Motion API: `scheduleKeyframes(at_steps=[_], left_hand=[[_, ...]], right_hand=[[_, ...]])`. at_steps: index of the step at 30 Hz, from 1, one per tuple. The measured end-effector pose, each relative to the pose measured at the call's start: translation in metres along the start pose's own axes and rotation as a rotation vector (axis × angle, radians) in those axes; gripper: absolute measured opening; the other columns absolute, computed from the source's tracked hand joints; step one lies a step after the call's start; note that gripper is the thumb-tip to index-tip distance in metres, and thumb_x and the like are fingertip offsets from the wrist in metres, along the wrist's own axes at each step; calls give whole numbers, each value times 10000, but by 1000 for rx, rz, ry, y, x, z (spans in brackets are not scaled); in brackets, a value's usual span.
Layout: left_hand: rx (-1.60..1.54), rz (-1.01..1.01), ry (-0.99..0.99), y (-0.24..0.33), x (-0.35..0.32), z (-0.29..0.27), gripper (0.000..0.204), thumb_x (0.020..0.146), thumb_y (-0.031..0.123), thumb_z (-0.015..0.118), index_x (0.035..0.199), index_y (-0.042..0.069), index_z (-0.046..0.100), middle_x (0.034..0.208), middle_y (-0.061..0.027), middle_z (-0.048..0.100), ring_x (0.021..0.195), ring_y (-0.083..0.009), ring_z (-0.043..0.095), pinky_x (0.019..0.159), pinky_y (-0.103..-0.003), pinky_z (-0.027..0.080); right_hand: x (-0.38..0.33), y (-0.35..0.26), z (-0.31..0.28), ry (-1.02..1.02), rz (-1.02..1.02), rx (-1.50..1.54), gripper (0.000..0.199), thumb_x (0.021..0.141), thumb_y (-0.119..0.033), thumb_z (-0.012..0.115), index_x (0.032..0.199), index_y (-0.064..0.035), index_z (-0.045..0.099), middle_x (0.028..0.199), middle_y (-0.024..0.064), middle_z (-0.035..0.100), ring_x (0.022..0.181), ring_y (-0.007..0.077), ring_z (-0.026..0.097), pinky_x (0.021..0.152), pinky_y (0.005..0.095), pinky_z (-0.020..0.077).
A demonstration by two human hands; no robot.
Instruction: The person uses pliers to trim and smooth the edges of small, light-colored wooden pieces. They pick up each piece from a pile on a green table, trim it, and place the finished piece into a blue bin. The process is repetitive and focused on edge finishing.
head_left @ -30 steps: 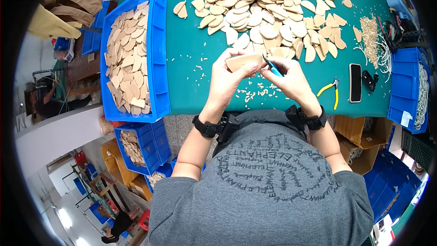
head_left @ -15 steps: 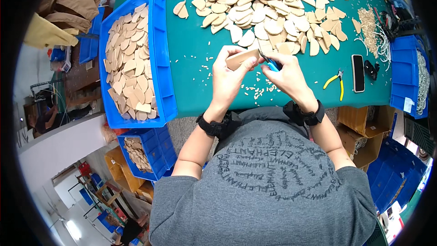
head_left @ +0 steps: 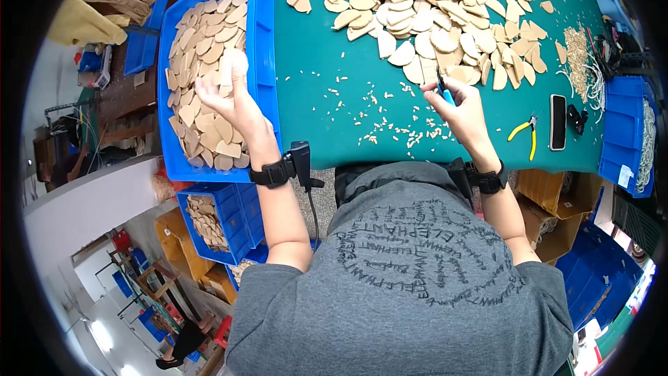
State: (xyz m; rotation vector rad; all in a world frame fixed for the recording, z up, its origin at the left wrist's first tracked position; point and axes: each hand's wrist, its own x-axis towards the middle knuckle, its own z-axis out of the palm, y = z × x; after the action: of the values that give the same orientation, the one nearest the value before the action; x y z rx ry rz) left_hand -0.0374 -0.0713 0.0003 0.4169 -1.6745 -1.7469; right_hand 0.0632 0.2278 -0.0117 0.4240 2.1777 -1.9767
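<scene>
Hands (head_left: pixel 465 113) apart, right gripping pliers (head_left: pixel 448 97)

Bright, cool light is spreading evenly over the green tabletop (head_left: pixel 320 125) at 12 o'clock, and the heap of wooden pieces (head_left: pixel 431 17) at 1 o'clock is casting only thin, soft shadows. Ceiling lights (head_left: pixel 101 334) are glaring white at 8 o'clock; another bright patch is flaring near the rim at 4 o'clock. At 10 o'clock, a spot by the left hand (head_left: pixel 242 106) is bleaching almost to white. The grey shirt (head_left: pixel 403 327) at 5 o'clock is showing crisply, while the background at 9 o'clock is looking dim and soft. The fisheye lens is bending straight edges, and black is swallowing the corners.
</scene>
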Motion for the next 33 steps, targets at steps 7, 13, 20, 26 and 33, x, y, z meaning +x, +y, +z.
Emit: scheduleKeyframes(at_steps=[7, 13, 20, 26, 33], left_hand=[[655, 370, -1002, -117, -89, 94, 422, 740, 307, 738, 1053, 47, 622, 1094, -134, 537, 1057, -304, 481, 897, -408, 423], [902, 315, -1094, -151, -135, 136, 539, 694, 330, 779, 1082, 29, 555, 1111, -145, 503, 1080, -314, 464, 873, -415, 450], [309, 193, -1231, -71, -117, 102, 495, 686, 195, 790, 1103, 32, 579, 1073, -126, 636, 1011, -279, 600, 885, -362, 477], [230, 381, -1170, 3, -109, 66, 494, 685, 132, 809, 1110, 3, 595, 1058, -129, 632, 963, -225, 622, 848, -312, 492], [278, 491, -1067, 17, -102, 47, 481, 677, 128, 808, 1100, 23, 604, 1064, -105, 644, 969, -253, 605, 851, -333, 481]], right_hand=[[-13, 16, -4, 72, -48, -13, 172, 805, -143, 689, 922, -21, 660, 680, -56, 529, 609, 23, 447, 543, 194, 354], [-30, 23, -15, 182, -21, -18, 159, 791, -127, 691, 899, -17, 655, 701, -26, 563, 624, 38, 495, 568, 208, 405], [-20, 14, -15, 177, -16, -177, 254, 779, -212, 697, 917, -3, 654, 747, 69, 651, 659, 96, 585, 620, 250, 470], [-4, -13, -5, 100, -82, -338, 245, 805, -186, 709, 955, 3, 665, 809, 43, 657, 713, 62, 567, 645, 219, 462], [4, -17, 9, 7, -243, -261, 238, 790, -217, 683, 910, -13, 661, 779, 91, 651, 702, 157, 611, 672, 295, 484]])
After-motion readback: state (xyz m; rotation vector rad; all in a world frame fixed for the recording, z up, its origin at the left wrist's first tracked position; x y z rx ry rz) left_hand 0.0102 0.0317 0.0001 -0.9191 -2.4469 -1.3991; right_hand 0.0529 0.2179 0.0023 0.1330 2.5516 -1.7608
